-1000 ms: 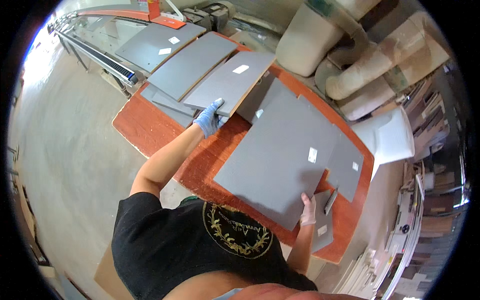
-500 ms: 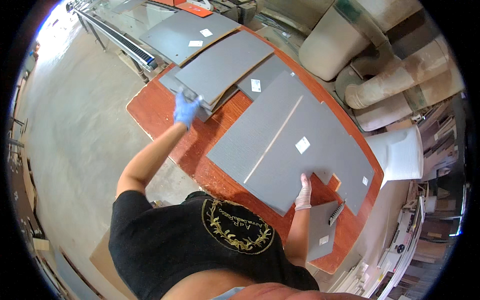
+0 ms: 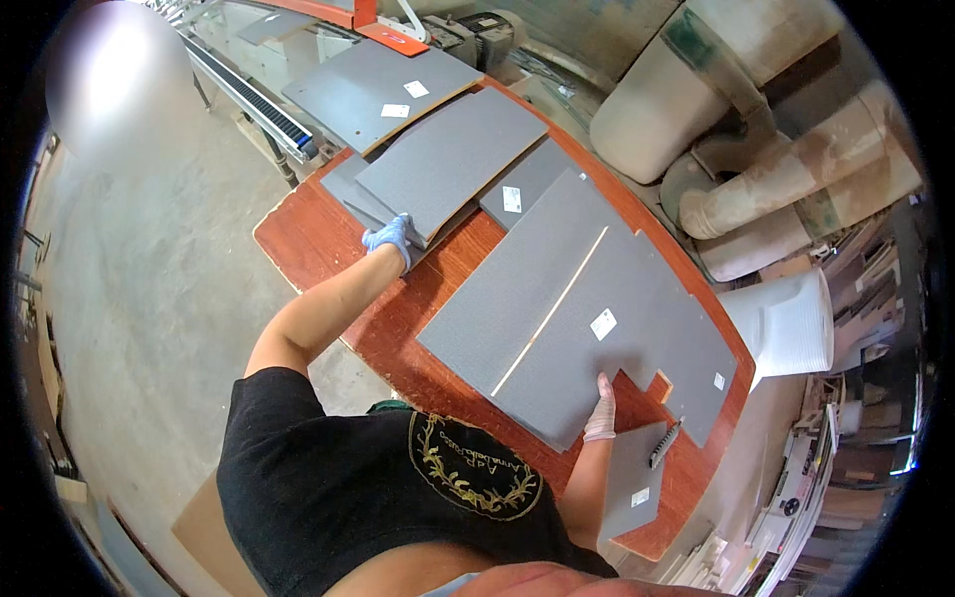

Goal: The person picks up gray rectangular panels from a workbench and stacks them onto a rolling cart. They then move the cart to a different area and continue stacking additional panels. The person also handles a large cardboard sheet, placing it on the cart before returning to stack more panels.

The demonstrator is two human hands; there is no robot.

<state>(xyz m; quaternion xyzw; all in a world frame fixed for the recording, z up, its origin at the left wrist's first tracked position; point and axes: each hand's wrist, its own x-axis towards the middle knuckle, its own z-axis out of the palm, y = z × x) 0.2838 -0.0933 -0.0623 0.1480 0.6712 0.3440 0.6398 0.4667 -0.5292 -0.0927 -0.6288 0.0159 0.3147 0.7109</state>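
My left hand (image 3: 393, 239), in a blue glove, is closed on the near corner of a grey panel (image 3: 453, 154) that lies over other grey boards. Its fingertips are partly hidden at the edge. My right hand (image 3: 603, 410), in a pale glove, grips the near edge of a large grey panel (image 3: 497, 308) beside a notch. The thumb points up along the surface while the other fingers are hidden. A thin light strip (image 3: 550, 310) runs across this panel, which also bears a white label (image 3: 603, 324). Nearby, a dark brush-like piece (image 3: 667, 444) rests by a small grey board (image 3: 629, 488).
The boards lie on a reddish-brown table (image 3: 308, 224). Another labelled grey panel (image 3: 373, 85) is at its far end, next to a conveyor (image 3: 249, 95). Thick duct pipes (image 3: 786, 189) stand behind the table, and a white roll (image 3: 791, 323) is at the right.
My left hand has moved slightly right and nearer, closing on the panel corner where it was spread and blurred before. My right hand stays at its panel edge. The view has shifted slightly.
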